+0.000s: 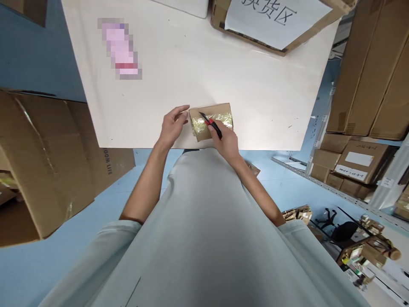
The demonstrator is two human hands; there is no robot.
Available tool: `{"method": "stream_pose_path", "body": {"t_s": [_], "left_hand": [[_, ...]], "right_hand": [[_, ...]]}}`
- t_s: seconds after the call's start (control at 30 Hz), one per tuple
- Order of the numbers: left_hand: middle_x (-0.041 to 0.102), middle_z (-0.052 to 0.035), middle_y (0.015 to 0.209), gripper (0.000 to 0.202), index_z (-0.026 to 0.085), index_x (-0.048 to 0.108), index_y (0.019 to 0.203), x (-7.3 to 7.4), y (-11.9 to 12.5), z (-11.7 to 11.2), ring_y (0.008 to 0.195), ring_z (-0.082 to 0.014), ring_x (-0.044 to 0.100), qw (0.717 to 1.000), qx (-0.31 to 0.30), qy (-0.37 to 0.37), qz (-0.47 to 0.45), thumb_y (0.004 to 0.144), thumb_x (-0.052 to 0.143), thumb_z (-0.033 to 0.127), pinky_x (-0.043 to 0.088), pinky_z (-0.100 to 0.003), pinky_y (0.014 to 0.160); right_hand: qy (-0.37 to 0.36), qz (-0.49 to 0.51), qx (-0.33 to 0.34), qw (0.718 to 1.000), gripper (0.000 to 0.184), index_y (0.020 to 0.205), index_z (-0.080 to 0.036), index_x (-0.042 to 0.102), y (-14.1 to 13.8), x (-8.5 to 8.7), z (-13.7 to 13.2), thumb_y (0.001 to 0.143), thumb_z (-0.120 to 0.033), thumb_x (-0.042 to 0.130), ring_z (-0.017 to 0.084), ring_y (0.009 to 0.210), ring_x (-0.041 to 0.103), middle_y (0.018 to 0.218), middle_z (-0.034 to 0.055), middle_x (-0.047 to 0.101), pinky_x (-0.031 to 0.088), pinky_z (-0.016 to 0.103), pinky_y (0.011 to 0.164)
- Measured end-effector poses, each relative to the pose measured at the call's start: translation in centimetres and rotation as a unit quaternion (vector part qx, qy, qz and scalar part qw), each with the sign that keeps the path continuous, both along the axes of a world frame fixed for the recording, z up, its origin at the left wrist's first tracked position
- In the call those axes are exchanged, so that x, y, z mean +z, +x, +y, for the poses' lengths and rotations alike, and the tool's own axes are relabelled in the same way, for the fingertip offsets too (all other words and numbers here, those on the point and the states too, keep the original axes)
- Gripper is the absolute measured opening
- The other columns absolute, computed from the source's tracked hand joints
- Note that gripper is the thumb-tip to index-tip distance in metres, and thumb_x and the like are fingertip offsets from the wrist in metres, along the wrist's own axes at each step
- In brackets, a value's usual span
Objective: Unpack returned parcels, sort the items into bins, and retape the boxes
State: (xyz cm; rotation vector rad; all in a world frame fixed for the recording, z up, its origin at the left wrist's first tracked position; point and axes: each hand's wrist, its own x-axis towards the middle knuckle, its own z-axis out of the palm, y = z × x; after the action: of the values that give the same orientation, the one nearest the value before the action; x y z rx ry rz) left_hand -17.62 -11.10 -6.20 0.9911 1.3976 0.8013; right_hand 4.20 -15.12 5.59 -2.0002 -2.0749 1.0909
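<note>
A small cardboard box lies near the front edge of the white table, with a wide band of shiny tape around its middle. My right hand is closed round a black and red utility knife. The knife's dark blade points up and left over the taped top of the box; whether it touches the tape I cannot tell. At the box's left end is my left hand, its fingers apart and holding nothing, the fingertips close to the box's upper left corner.
On the white table a cardboard box with a paper sign stands at the back right. A pixelated pink item lies at the back left. Large cartons stand on the left, and a shelf with boxes is on the right.
</note>
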Motion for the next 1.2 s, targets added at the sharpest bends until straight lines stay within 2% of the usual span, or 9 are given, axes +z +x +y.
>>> {"method": "stream_pose_path", "body": {"t_s": [0.1, 0.17, 0.3, 0.47, 0.63, 0.77, 0.9, 1.07, 1.2], "left_hand": [[0.081, -0.0101, 0.138, 0.041, 0.024, 0.084, 0.127, 2.7, -1.2, 1.7, 0.134, -0.0308, 0.074, 0.998, -0.052, 0.037, 0.011, 0.105, 0.076, 0.058, 0.063, -0.048, 0.117], [0.082, -0.0099, 0.132, 0.036, 0.022, 0.086, 0.122, 4.0, -1.4, 2.7, 0.133, -0.0319, 0.074, 0.995, -0.087, 0.043, 0.013, 0.104, 0.081, 0.052, 0.062, -0.050, 0.120], [0.083, -0.0087, 0.124, 0.027, 0.020, 0.087, 0.115, 5.1, -1.2, 4.0, 0.126, -0.0321, 0.076, 0.990, -0.131, 0.055, 0.001, 0.097, 0.091, 0.040, 0.064, -0.054, 0.119], [0.085, -0.0076, 0.124, 0.024, 0.023, 0.088, 0.113, 5.4, -1.5, 4.6, 0.123, -0.0307, 0.078, 0.983, -0.168, 0.074, 0.020, 0.097, 0.089, 0.041, 0.067, -0.050, 0.114], [0.086, -0.0080, 0.125, 0.024, 0.024, 0.089, 0.113, 5.1, -1.7, 4.9, 0.123, -0.0302, 0.079, 0.980, -0.182, 0.081, 0.023, 0.097, 0.088, 0.042, 0.068, -0.047, 0.111], [0.086, -0.0077, 0.124, 0.023, 0.025, 0.089, 0.113, 4.7, -1.7, 5.0, 0.121, -0.0299, 0.079, 0.977, -0.190, 0.091, 0.023, 0.097, 0.086, 0.041, 0.068, -0.048, 0.111], [0.086, -0.0072, 0.123, 0.025, 0.024, 0.089, 0.114, 4.3, -1.7, 5.2, 0.120, -0.0297, 0.079, 0.976, -0.193, 0.100, 0.020, 0.096, 0.086, 0.041, 0.068, -0.048, 0.110], [0.086, -0.0068, 0.120, 0.029, 0.024, 0.089, 0.111, 3.8, -1.3, 4.9, 0.114, -0.0287, 0.080, 0.976, -0.196, 0.100, 0.003, 0.090, 0.093, 0.044, 0.070, -0.047, 0.106], [0.087, -0.0052, 0.119, 0.023, 0.025, 0.089, 0.108, 3.3, -0.9, 4.6, 0.114, -0.0285, 0.080, 0.981, -0.171, 0.096, 0.010, 0.091, 0.091, 0.040, 0.069, -0.046, 0.107]], "right_hand": [[0.001, -0.007, -0.026, 1.000, 0.066, 0.164, -0.024, 0.058, -0.2, -0.2, -0.3, 0.125, -0.058, 0.017, 0.026, 0.121, 0.076, 0.135, 0.0114, 0.080, 0.060, 0.034, 0.100], [0.005, 0.000, -0.043, 0.999, 0.067, 0.161, -0.024, 0.059, -0.3, -0.3, -0.5, 0.124, -0.059, 0.017, 0.026, 0.117, 0.077, 0.131, 0.0108, 0.080, 0.060, 0.034, 0.098], [0.002, 0.000, -0.083, 0.997, 0.063, 0.161, -0.023, 0.058, -0.8, 0.1, -1.0, 0.125, -0.053, 0.017, 0.027, 0.115, 0.079, 0.130, 0.0113, 0.082, 0.061, 0.036, 0.098], [-0.035, -0.010, -0.102, 0.994, 0.056, 0.174, -0.026, 0.047, -2.2, 1.5, -2.9, 0.123, -0.044, 0.034, 0.028, 0.108, 0.084, 0.129, 0.0088, 0.086, 0.064, 0.039, 0.099], [-0.057, -0.053, -0.072, 0.994, 0.060, 0.178, -0.024, 0.049, -4.4, 2.5, -3.9, 0.119, -0.037, 0.044, 0.034, 0.114, 0.085, 0.126, 0.0102, 0.089, 0.064, 0.044, 0.103], [-0.066, -0.105, -0.048, 0.991, 0.061, 0.180, -0.026, 0.047, -5.7, 3.2, -3.0, 0.120, -0.035, 0.041, 0.036, 0.118, 0.083, 0.135, 0.0108, 0.087, 0.064, 0.043, 0.100], [-0.097, -0.160, -0.030, 0.982, 0.060, 0.181, -0.026, 0.044, -6.9, 4.8, -2.2, 0.121, -0.034, 0.039, 0.035, 0.114, 0.082, 0.129, 0.0110, 0.088, 0.062, 0.043, 0.099], [-0.158, -0.231, -0.018, 0.960, 0.057, 0.179, -0.024, 0.044, -9.2, 6.9, -0.7, 0.123, -0.032, 0.039, 0.036, 0.112, 0.082, 0.128, 0.0171, 0.086, 0.061, 0.047, 0.100], [-0.186, -0.273, -0.008, 0.944, 0.055, 0.176, -0.018, 0.047, -11.1, 7.4, 1.2, 0.122, -0.021, 0.039, 0.035, 0.120, 0.081, 0.132, 0.0220, 0.083, 0.061, 0.044, 0.102]]}}
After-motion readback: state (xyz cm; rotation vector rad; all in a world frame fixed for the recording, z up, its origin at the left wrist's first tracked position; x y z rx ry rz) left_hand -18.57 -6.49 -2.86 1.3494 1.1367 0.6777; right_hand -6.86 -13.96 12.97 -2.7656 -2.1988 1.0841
